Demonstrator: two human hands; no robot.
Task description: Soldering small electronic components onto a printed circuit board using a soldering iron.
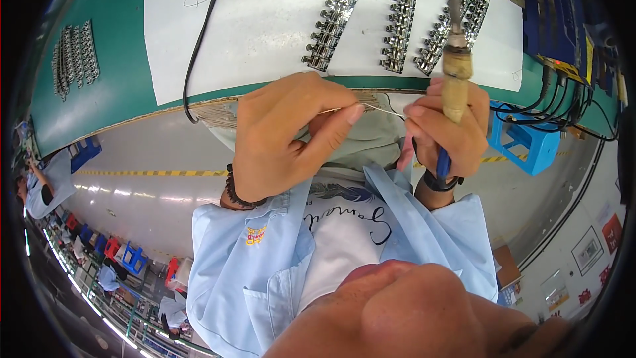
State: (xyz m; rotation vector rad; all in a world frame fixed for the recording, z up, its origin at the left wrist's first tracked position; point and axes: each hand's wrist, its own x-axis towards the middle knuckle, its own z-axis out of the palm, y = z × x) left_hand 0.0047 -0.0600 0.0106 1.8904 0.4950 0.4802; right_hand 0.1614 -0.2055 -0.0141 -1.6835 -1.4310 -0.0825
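So you've got a thin silvery wire [384, 110] strung across the gap between your two hands, just in front of your lap and near the table edge. Your left hand [281, 136] has thumb and index finger pinched down on it with basically no gap, and a short bit pokes out past that pinch on the left. The other end runs to the thumb and fingertips of your right hand [457, 129], which look closed up on it, though the exact grip there is kinda hard to make out. That same right hand also has the soldering iron [457, 83] tucked in it, handle against the fingers and metal tip pointing up past them over the table [126, 10]. Beyond your fingertips, on the white paper [258, 40], sit the shiny metal strips [399, 20], well apart from the wire. The black cable [203, 36] is off to the left of your left fingers.
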